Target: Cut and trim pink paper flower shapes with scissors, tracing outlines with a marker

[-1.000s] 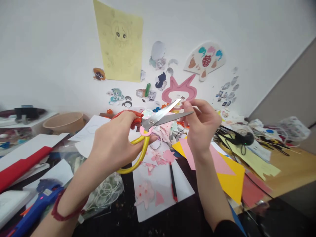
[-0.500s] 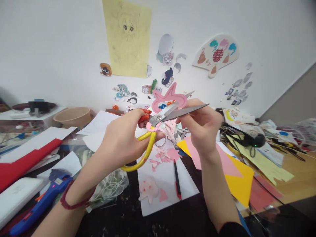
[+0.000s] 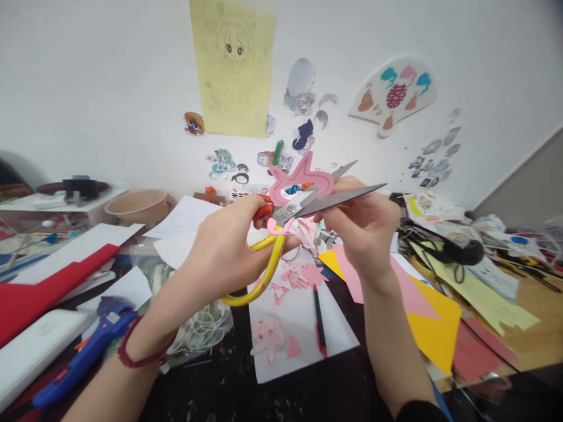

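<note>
My left hand [image 3: 233, 243] grips a pair of scissors [image 3: 275, 269] with one yellow handle loop and one red one. The scissor blades stand apart and point right. My right hand [image 3: 365, 225] pinches a pink paper cutout [image 3: 301, 176] with pointed spikes and an open middle. One blade passes through that opening, and a pink strip of the cutout curls beside the pivot. Below the hands, a white sheet [image 3: 303, 366] bears pink scraps [image 3: 303, 275], a pink star-like piece [image 3: 268, 335] and a black and red pen [image 3: 319, 322].
A blue glue gun [image 3: 88, 354] and white box [image 3: 41, 340] lie at left, near red sheets [image 3: 57, 287]. A beige bowl [image 3: 138, 206] stands behind. Yellow [image 3: 435, 331] and pink sheets and black cables [image 3: 444, 237] lie at right. The wall [image 3: 109, 88] carries stickers and drawings.
The view has shifted slightly, so most things sit a little further right. The scissors and pink cutout stay in my hands, and the blades remain apart.
</note>
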Motion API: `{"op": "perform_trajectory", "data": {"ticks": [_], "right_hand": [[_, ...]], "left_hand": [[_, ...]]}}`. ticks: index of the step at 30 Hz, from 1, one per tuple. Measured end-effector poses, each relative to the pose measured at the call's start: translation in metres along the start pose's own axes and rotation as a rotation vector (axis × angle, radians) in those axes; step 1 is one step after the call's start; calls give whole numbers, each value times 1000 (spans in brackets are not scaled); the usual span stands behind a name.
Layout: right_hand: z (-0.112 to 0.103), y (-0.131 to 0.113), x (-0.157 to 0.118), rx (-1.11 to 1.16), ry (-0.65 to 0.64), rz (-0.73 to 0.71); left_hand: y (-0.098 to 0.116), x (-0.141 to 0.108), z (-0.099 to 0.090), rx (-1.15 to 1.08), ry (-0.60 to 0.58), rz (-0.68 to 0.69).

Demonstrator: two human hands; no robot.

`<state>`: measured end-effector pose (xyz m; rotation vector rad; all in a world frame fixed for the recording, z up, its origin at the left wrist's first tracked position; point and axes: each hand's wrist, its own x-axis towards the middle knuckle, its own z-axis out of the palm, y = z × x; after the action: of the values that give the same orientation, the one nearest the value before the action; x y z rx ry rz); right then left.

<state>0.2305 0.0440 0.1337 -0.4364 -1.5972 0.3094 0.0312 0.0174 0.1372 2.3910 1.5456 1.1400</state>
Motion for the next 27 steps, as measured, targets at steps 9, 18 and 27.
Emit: {"op": "perform_trajectory", "data": {"ticks": [9,18,27], "right_hand": [[1,1,-1,10,13,4],[1,-1,0,32,2,-23],[1,1,-1,17,0,-19]], "left_hand": [[0,-1,-1,-4,4,15],[0,-2,-2,19,-6,16],[1,-2,-1,27,0,30]]}}
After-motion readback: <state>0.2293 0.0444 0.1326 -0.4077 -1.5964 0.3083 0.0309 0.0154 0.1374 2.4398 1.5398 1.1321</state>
